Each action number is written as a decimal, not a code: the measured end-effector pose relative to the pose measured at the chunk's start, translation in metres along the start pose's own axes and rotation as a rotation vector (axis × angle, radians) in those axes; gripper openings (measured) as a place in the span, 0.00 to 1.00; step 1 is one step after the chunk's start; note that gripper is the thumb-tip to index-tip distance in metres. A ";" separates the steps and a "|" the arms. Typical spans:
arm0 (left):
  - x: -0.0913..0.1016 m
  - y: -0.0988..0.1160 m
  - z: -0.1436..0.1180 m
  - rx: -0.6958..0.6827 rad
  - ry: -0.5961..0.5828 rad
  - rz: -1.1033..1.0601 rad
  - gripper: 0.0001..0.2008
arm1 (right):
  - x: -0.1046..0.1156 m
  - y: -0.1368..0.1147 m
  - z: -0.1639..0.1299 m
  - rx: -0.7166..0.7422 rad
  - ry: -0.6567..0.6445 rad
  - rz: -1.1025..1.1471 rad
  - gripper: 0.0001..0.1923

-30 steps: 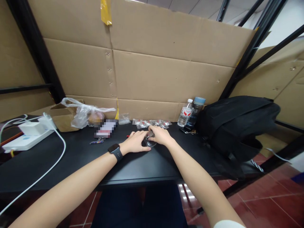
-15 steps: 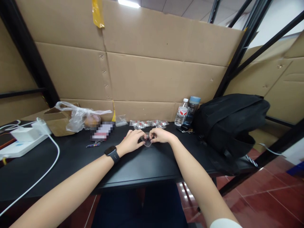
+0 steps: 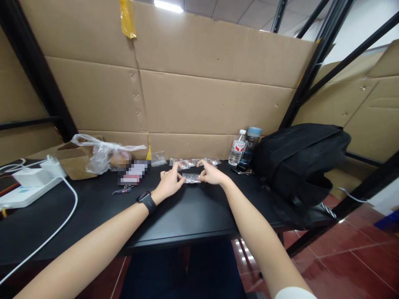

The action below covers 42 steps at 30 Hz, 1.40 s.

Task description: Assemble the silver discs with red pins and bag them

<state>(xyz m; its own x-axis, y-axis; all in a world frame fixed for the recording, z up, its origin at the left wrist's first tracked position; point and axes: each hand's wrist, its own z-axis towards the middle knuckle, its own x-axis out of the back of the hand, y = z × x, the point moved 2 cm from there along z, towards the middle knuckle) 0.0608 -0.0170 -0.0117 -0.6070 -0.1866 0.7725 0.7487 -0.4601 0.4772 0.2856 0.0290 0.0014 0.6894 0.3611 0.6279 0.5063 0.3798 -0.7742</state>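
Note:
A small clear plastic bag (image 3: 191, 179) is stretched flat between my hands, low over the black table. My left hand (image 3: 171, 181), with a dark watch at the wrist, has its left edge between thumb and fingers. At the other edge, my right hand (image 3: 212, 173) pinches the bag the same way, its index finger arched above. Whether anything lies inside the bag is too small to tell. Just behind my fingers is a row of several small clear packets (image 3: 188, 163) with red and silvery contents, partly hidden by my hands.
Another clear bag (image 3: 158, 158) lies left of the row. Further left are a blurred card (image 3: 134, 172), a knotted plastic bag (image 3: 101, 155) and a power strip (image 3: 31, 191) with a white cable. A water bottle (image 3: 237, 148), a blue-lidded bottle (image 3: 251, 145) and a black backpack (image 3: 299, 162) stand right.
The clear bag was bunched up with an opened-out middle; now it is pulled flat and wide. My hands have moved slightly apart, fingers raised.

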 end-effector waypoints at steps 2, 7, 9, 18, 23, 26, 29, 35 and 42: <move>-0.003 0.000 -0.001 -0.033 -0.040 0.071 0.14 | -0.003 -0.001 0.001 0.010 -0.029 -0.123 0.21; -0.010 0.001 -0.004 -0.116 -0.100 0.216 0.17 | -0.004 -0.008 -0.001 0.048 -0.029 -0.450 0.12; -0.011 0.000 -0.005 -0.135 -0.100 0.264 0.21 | -0.004 -0.010 -0.002 0.087 -0.013 -0.530 0.14; -0.012 -0.004 -0.004 -0.173 -0.133 0.336 0.19 | -0.012 -0.008 0.003 0.147 -0.025 -0.604 0.12; -0.007 -0.006 0.000 -0.125 -0.026 0.297 0.16 | -0.008 -0.008 0.005 0.165 0.032 -0.434 0.11; -0.006 -0.008 0.002 -0.082 -0.015 0.252 0.15 | -0.007 -0.005 0.008 0.152 0.089 -0.242 0.09; -0.005 -0.008 0.004 -0.040 0.003 0.211 0.15 | -0.009 0.000 0.010 0.110 0.110 -0.043 0.11; 0.001 -0.006 0.007 0.021 0.032 0.182 0.17 | -0.010 0.000 0.010 0.134 0.084 0.176 0.21; 0.003 -0.012 0.006 -0.025 0.014 0.215 0.15 | 0.001 0.017 0.020 -0.013 0.227 0.219 0.16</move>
<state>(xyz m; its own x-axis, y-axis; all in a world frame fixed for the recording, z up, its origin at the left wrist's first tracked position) 0.0517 -0.0067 -0.0123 -0.4380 -0.2944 0.8494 0.8545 -0.4297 0.2918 0.2848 0.0527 -0.0093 0.8803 0.2331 0.4132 0.3381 0.3029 -0.8911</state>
